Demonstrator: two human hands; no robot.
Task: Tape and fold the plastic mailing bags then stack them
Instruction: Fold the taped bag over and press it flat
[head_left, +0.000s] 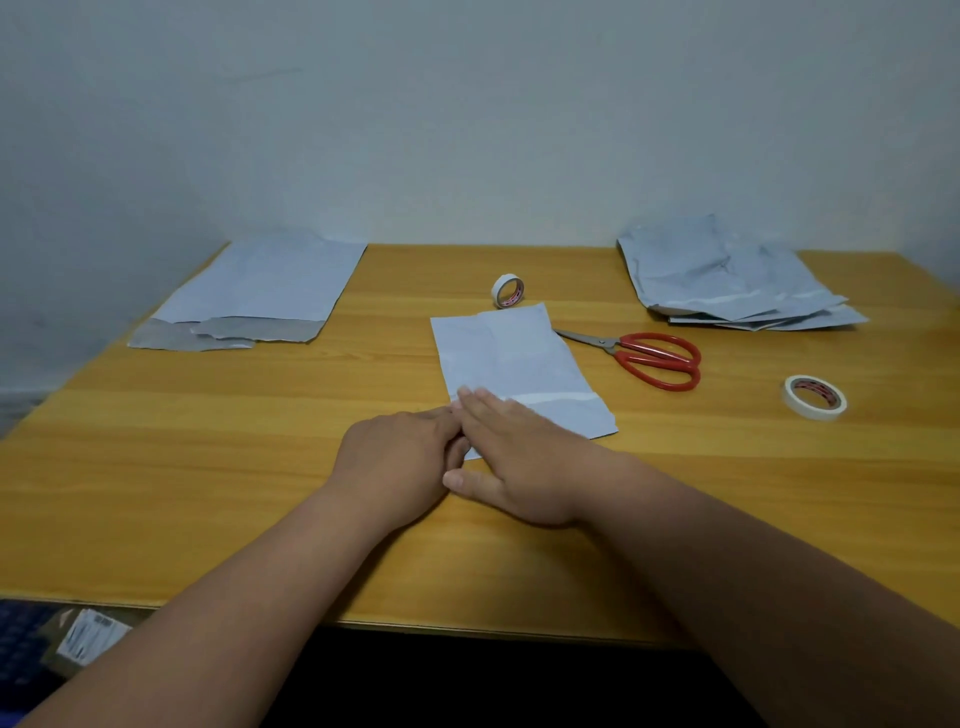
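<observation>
Head view: both hands, left (400, 457) and right (519, 462), press flat on mailing bag's (511, 358) near corner.

scissors (644, 358) right of the centre bag (511, 358), tape roll (508, 291) behind it

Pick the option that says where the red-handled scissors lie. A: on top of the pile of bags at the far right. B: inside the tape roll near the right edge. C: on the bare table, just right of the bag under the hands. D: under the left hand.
C: the red-handled scissors lie flat on the table, blades pointing toward the bag that both hands press, apart from the pile and the tape roll.
</observation>
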